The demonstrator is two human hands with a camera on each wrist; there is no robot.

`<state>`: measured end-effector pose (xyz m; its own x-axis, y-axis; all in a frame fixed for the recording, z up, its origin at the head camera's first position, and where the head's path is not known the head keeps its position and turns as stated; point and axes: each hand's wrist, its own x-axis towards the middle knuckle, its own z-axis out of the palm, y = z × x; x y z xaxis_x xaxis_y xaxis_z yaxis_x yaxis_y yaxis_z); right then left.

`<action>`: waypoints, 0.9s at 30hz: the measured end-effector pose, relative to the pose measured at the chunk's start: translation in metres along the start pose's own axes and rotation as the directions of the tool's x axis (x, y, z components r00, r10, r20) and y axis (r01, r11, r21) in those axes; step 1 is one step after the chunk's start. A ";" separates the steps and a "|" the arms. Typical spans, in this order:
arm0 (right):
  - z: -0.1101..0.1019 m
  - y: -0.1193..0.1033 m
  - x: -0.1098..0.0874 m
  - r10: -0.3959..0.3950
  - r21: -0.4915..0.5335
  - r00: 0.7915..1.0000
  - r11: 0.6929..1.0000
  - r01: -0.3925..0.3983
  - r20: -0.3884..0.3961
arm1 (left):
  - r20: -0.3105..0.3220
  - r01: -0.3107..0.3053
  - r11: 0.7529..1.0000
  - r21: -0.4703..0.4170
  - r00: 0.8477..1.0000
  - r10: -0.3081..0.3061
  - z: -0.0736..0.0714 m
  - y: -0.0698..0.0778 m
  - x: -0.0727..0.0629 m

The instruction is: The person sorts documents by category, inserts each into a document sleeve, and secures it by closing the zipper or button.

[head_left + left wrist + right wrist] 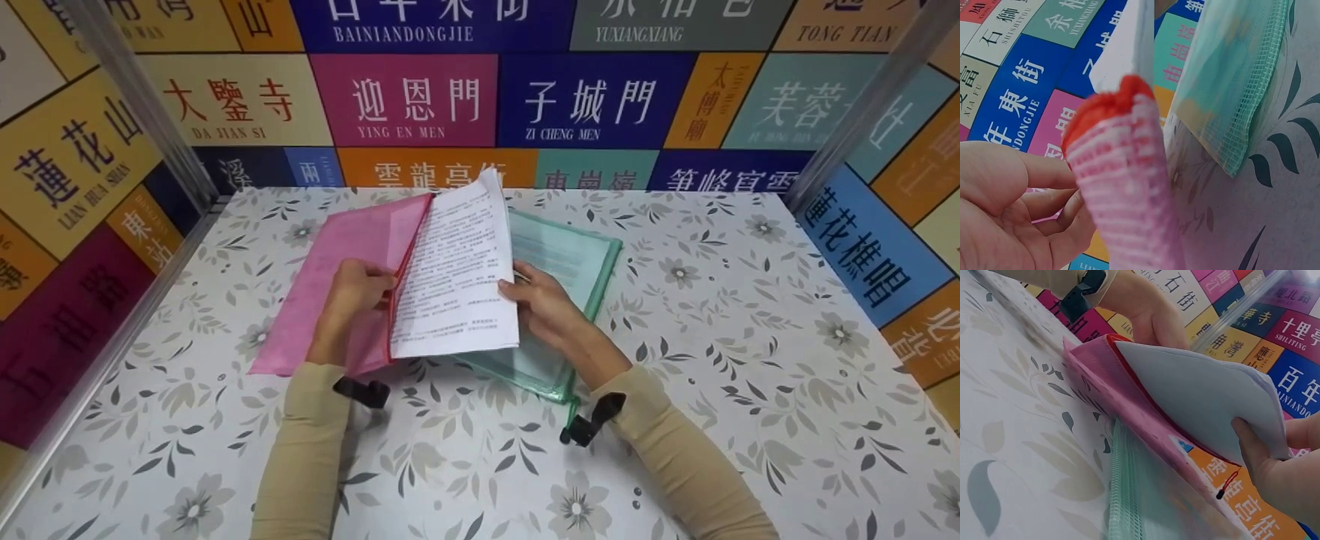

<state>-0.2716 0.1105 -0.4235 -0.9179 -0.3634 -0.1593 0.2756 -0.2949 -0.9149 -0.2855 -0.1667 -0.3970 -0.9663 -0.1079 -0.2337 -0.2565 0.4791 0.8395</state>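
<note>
A pink mesh zipper pouch [330, 255] with a red edge is held at its opening by my left hand [358, 289], fingers pinching the rim. Partly out of that opening lies a stack of printed paper sheets [457, 270]. My right hand [544, 300] pinches the stack's right edge, thumb on top, as the right wrist view also shows with the thumb pressed on the paper [1202, 394]. A green mesh zipper pouch [585, 262] with papers inside lies on the table, partly hidden under the sheets and my right hand.
The table [712, 360] has a white cover with a grey leaf and flower print. Behind it stands a wall of coloured name panels [412, 101]. A red zipper pull [1230, 484] dangles from the pink pouch, and a green cord [571, 412] hangs off the green one.
</note>
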 end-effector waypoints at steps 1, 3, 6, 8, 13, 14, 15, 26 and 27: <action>0.000 -0.001 -0.001 0.006 -0.008 1.000 1.000 -0.006 0.018 | -0.001 0.003 1.000 0.002 1.000 -0.003 0.000 0.000 0.000; 0.000 -0.003 -0.002 0.025 -0.023 0.999 0.999 -0.024 0.042 | -0.003 0.004 1.000 -0.003 1.000 -0.004 -0.001 0.001 -0.001; -0.001 -0.008 -0.005 0.060 -0.032 0.997 0.998 -0.058 0.047 | -0.003 -0.010 1.000 -0.016 1.000 0.010 -0.001 0.000 -0.002; -0.002 -0.011 -0.006 0.074 -0.025 0.996 0.997 -0.073 0.039 | 0.000 -0.020 0.999 -0.030 1.000 0.020 -0.001 0.000 -0.002; -0.003 -0.012 -0.008 0.077 -0.035 0.996 0.996 -0.076 0.039 | -0.021 0.008 0.999 -0.044 1.000 -0.009 0.001 0.001 -0.002; -0.002 -0.011 -0.008 0.074 -0.044 0.996 0.996 -0.072 0.044 | -0.027 0.017 0.999 -0.046 0.999 -0.018 0.001 0.002 -0.002; -0.001 -0.010 -0.008 0.069 -0.051 0.996 0.996 -0.067 0.048 | -0.033 0.023 0.999 -0.048 0.999 -0.024 0.001 0.003 -0.003; 0.002 -0.005 -0.006 0.093 -0.085 0.996 0.992 -0.092 0.009 | -0.055 0.050 0.996 -0.071 0.997 -0.054 0.003 0.008 -0.005; 0.001 -0.006 -0.006 0.095 -0.087 0.995 0.992 -0.095 -0.002 | -0.051 0.053 0.996 -0.072 0.997 -0.056 0.003 0.008 -0.005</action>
<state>-0.2671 0.1138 -0.4165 -0.8881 -0.3881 -0.2463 0.3354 -0.1807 -0.9246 -0.2827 -0.1599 -0.3904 -0.9502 -0.1786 -0.2554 -0.3078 0.4091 0.8590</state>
